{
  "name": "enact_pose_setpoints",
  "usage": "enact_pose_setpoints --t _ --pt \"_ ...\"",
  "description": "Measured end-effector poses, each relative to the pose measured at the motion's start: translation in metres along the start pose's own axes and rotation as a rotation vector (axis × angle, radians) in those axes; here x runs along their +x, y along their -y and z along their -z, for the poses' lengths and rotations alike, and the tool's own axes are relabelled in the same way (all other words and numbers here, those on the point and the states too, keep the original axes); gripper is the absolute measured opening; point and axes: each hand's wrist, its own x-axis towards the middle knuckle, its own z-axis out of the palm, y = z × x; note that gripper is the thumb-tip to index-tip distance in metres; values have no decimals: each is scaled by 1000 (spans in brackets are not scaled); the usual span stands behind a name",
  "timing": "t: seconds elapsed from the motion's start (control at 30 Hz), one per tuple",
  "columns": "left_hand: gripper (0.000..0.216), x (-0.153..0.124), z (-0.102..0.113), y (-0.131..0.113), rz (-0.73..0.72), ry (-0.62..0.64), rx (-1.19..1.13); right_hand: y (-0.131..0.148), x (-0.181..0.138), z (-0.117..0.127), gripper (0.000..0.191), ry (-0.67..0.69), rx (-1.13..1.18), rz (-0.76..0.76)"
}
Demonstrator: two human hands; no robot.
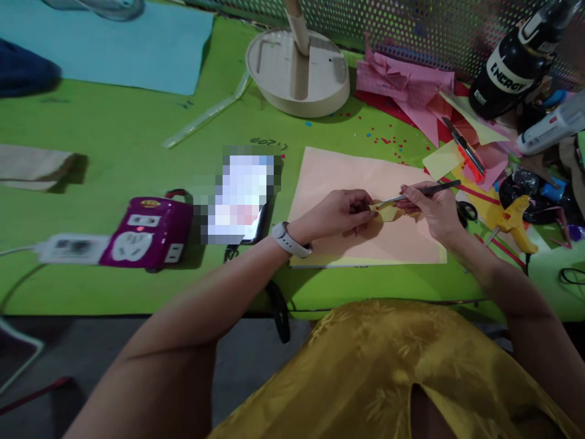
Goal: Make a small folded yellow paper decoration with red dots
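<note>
Over a pale pink sheet of paper (333, 177) on the green table, my left hand (345, 213) pinches a small yellow paper piece (386, 213) by its left side. A white watch band circles that wrist. My right hand (429, 210) grips slim metal tweezers (427, 189), whose tip points left and meets the yellow piece near a small red spot. Some of the right fingers lie behind the piece, and whether they touch it is hard to see. A yellow sheet edge shows below the pink paper.
Left of the paper lie a phone (242, 201) and a purple power socket (148, 235). A lamp base (299, 76) stands behind. To the right are a box cutter (464, 149), a yellow glue gun (512, 225), paper scraps and a black bottle (507, 73).
</note>
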Motion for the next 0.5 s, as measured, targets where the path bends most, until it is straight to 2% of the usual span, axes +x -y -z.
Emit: enact_pose_setpoints --t 0.23,0.5 --pt "15 -1 0 -1 -20 -6 -19 -5 0 3 31 29 5 57" --pt "17 -1 -1 -4 -2 -2 -15 -3 0 1 31 31 18 52"
